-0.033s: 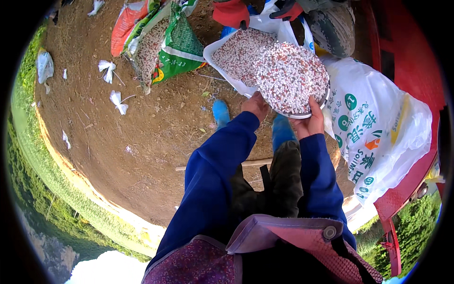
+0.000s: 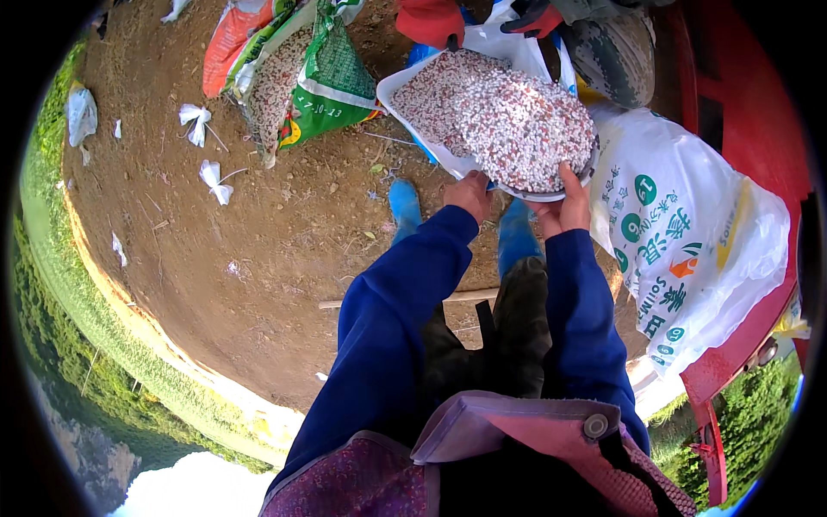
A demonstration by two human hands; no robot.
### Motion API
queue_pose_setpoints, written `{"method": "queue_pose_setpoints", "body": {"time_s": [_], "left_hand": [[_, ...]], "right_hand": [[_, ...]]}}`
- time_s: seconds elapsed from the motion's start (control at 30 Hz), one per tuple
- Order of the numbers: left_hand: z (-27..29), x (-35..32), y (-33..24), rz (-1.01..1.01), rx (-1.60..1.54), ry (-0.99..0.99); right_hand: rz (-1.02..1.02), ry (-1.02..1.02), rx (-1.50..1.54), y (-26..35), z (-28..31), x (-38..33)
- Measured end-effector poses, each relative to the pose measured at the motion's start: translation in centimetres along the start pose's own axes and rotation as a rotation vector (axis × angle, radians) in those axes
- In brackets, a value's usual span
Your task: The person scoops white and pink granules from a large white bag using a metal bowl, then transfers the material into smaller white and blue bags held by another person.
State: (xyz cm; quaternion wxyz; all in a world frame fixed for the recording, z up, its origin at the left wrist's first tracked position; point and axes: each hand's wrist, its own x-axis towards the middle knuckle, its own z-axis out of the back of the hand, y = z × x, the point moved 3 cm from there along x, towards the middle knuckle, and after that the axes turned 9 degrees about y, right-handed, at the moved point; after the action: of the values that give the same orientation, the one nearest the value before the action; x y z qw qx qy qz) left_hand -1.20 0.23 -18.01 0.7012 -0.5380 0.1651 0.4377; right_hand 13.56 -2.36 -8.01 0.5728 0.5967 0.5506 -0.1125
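A round basin, heaped with white and reddish-brown fertilizer granules, is in my right hand. That hand's thumb lies over the near right rim, and its fingers go underneath. The basin is tilted away from me over an open blue-and-white sack, whose mouth holds more of the same granules. My left hand is closed on the near edge of the sack, beside the basin; its fingertips are hidden. Across from me, another person's red-gloved hands are at the sack's far side.
A green bag of granules stands open at the far left, beside an orange-red one. To the right, a large white plastic sack lies against red machinery. White scraps lie on bare soil; a stick crosses behind my boots.
The basin has shifted slightly left and away from me, tipping a little further over the sack. My right hand moved with it. The left hand and sack edge shifted slightly right.
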Motion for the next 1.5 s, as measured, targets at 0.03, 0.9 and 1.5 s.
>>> {"method": "queue_pose_setpoints", "body": {"time_s": [0.03, 0.9, 1.5], "left_hand": [[0.3, -0.9, 0.2, -0.134, -0.023, -0.118], [2.1, -6.1, -6.7, -0.195, -0.169, -0.185], [0.9, -6.2, -42.2, -0.209, -0.559, 0.041]], "right_hand": [[0.056, -0.084, -0.125, -0.4, -1.5, 1.8], [1.151, -0.437, -0.848, 15.1, 4.3, -23.1], [-0.040, -0.737, -1.627, 19.9, 33.7, 4.0]]}}
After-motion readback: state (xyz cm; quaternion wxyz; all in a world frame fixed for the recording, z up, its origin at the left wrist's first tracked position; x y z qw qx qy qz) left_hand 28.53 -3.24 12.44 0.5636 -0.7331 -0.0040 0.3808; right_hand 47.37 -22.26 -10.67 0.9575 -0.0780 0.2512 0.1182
